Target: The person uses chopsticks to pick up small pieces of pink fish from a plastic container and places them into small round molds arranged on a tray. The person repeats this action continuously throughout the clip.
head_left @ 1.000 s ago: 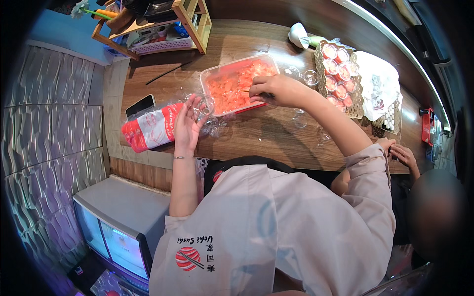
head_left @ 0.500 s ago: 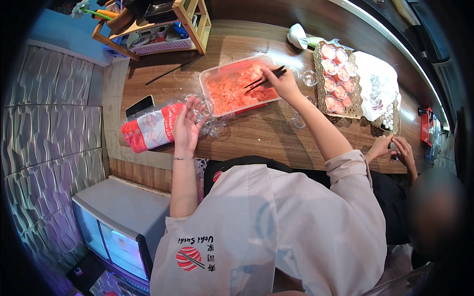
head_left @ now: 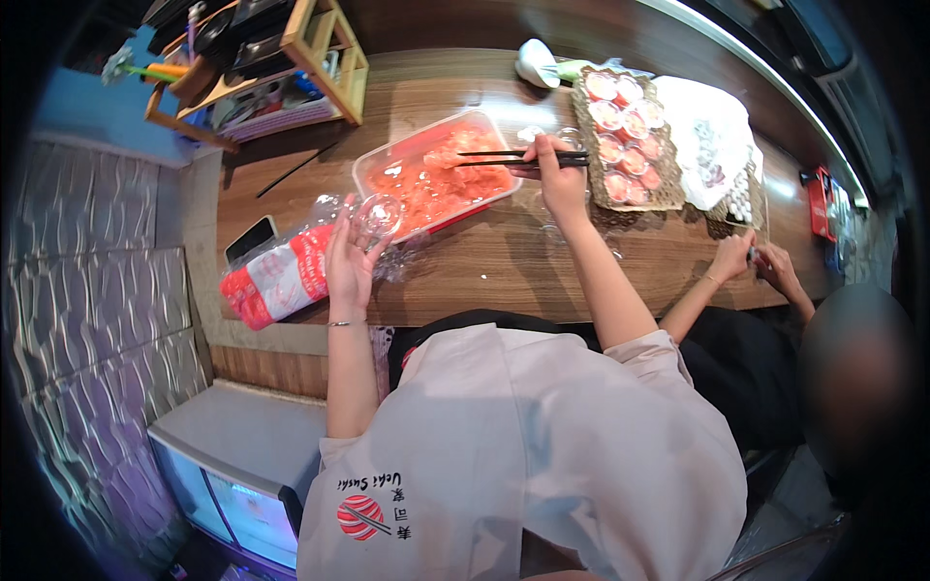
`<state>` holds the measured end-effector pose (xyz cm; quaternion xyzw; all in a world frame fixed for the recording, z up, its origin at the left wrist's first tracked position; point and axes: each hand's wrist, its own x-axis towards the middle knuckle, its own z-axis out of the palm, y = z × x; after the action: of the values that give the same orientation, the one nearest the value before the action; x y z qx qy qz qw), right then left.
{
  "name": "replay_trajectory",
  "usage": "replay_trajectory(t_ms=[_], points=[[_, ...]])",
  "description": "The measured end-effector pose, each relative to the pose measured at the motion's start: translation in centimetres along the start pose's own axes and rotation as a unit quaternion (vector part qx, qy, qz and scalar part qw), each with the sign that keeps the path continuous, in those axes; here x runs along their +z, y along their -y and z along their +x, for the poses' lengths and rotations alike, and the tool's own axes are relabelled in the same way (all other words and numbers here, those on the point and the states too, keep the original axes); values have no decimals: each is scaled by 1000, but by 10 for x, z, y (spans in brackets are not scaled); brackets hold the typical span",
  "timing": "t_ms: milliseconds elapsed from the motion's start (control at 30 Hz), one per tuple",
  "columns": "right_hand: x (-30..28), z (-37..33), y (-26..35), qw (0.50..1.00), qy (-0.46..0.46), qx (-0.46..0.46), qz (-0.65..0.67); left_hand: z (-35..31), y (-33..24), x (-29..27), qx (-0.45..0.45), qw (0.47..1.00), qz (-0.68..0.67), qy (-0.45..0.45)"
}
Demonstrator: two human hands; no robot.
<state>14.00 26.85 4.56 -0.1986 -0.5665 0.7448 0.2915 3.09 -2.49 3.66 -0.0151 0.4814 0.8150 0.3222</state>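
The open tub of pink-orange food lies between the two hands, its long axis slanting from lower left to upper right; the right hand is just beyond the tub's right end, and its fingers are closed around a pair of black chopsticks; these run nearly level across the view, tips pointing left over the food and slightly apart; whether the tips grip a piece, I cannot tell. The left hand is by the tub's lower left corner, palm up, its fingers loosely curled about a small clear cup; the cup lies left of the chopstick tips and a little nearer the person.

The wooden surface carries a red-and-white package beside the left hand, a phone above it and a thin dark stick beyond; to the right are a brown tray of filled cups and a white bag; a co-worker's hands are at the right; a wooden rack is at the upper left, wavy silver panels line the left wall.
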Motion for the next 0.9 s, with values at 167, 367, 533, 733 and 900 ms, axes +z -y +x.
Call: replay_trajectory(t_ms=[167,367,533,733,900], points=[[-19,-10,11,983,28,-95,-155,7,5,16,-7,1000,2,5],[-23,-14,20,983,-14,-117,-141,17,12,21,-30,999,-17,7],[-28,-14,17,984,-24,-130,-120,27,19,30,-33,999,-20,6],[-25,-20,37,992,-40,-112,-49,36,31,51,-13,1000,-21,-7],[-8,-27,62,991,-42,-126,-24,44,44,62,-24,999,-27,-1]])
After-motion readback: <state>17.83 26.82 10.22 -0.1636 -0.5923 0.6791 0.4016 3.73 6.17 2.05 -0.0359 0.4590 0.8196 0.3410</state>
